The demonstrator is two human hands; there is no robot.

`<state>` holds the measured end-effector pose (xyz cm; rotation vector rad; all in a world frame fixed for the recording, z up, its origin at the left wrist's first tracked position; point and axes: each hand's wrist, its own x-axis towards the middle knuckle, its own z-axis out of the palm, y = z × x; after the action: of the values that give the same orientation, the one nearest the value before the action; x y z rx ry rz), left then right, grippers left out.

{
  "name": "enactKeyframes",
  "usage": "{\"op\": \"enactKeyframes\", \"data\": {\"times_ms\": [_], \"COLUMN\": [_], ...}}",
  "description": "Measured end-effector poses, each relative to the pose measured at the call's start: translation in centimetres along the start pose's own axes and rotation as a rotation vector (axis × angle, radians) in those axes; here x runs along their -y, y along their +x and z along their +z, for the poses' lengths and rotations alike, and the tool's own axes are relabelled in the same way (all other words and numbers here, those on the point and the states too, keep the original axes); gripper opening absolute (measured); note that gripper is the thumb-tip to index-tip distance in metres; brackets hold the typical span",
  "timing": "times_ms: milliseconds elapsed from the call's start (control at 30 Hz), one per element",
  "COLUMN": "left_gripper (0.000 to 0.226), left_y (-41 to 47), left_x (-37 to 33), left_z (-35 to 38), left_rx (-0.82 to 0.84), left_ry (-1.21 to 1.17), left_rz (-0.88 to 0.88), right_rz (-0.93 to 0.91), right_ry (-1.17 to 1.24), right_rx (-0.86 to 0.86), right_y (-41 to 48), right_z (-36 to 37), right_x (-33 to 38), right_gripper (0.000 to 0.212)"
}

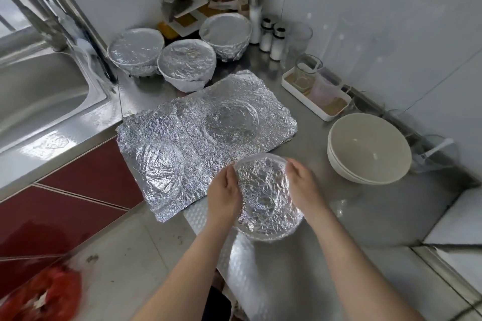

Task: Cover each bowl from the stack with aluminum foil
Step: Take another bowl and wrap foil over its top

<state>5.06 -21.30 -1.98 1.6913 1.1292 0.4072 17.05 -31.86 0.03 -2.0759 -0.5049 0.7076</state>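
Note:
A foil-covered bowl is tilted toward me near the counter's front edge. My left hand grips its left side and my right hand grips its right side, fingers curled over the foil at the rim. A large crinkled foil sheet with round bowl imprints lies flat on the steel counter behind it. A stack of bare white bowls stands to the right. Three foil-covered bowls sit at the back: one on the left, one in the middle and one on the right.
A steel sink lies at the left. Salt shakers, a tall canister and a rack stand along the back wall. A white tray with glass cups sits right of the foil sheet. Red cabinet fronts are below.

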Motion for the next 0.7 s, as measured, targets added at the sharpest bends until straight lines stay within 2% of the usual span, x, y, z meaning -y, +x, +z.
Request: {"op": "enactKeyframes", "data": {"times_ms": [100,133,200,267,333,433,533,600,700], "left_gripper": [0.037,0.035,0.034,0.038,0.041,0.042,0.046,0.046,0.045], "left_y": [-1.0,-1.4,-1.8,-1.5,-0.7,0.4,-0.3,-1.5,-3.2], "left_x": [1.1,1.2,0.6,-0.4,-1.0,-1.0,-0.3,0.2,0.6], "left_z": [0.0,-0.2,-0.8,-1.3,-1.4,-0.8,-0.2,0.3,1.0], "left_rx": [-0.062,-0.065,-0.086,-0.120,-0.068,0.025,-0.010,-0.074,-0.208], "left_ry": [-0.116,-0.128,-0.089,-0.049,-0.029,-0.095,-0.173,-0.188,-0.251], "left_rz": [-0.086,-0.106,-0.104,-0.058,-0.020,-0.075,-0.131,-0.157,-0.241], "right_rz": [-0.026,-0.022,0.016,0.110,0.203,0.355,0.481,0.455,0.371], "right_ry": [0.021,0.038,0.093,0.249,0.394,0.587,0.789,0.753,0.633], "right_rx": [0.167,0.173,0.054,-0.129,-0.241,-0.262,-0.292,-0.339,-0.316], "right_y": [1.1,1.5,1.7,1.0,-0.9,-4.0,-5.2,-5.1,-4.1], "right_z": [-0.8,-1.2,-1.9,-2.5,-2.6,-0.4,2.3,3.2,3.0], "right_x": [1.2,1.3,0.8,-0.1,-1.4,-3.0,-3.5,-2.9,-2.0], "right_gripper": [0.039,0.043,0.045,0.042,0.040,0.044,0.051,0.050,0.049]}}
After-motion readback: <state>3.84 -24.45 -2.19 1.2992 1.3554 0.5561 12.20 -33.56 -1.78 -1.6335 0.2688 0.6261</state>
